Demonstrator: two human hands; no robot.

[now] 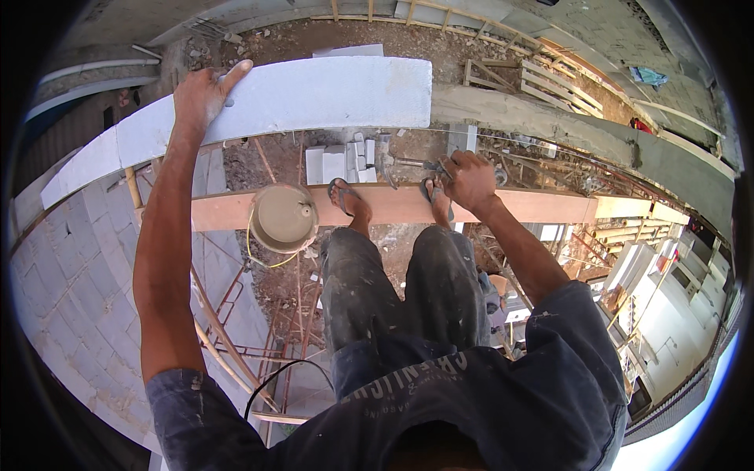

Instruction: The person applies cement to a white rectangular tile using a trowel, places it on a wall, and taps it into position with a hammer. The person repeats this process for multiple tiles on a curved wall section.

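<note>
My left hand grips the upper part of a long white block, its thumb stretched along the top and the other fingers mostly hidden. The block sits on the wall line, end to end with another white block on its left. My right hand is closed round the dark grip of a hammer. The hammer's metal head points left, below the block's right end and apart from it. A round bucket of grey, wet-looking mix stands left of my feet.
My sandalled feet stand on a narrow wooden plank high above rubble ground. A grey concrete beam continues right of the block. Stacked pale blocks lie below. Bamboo poles and red scaffold bars rise at left; a wooden pallet lies beyond.
</note>
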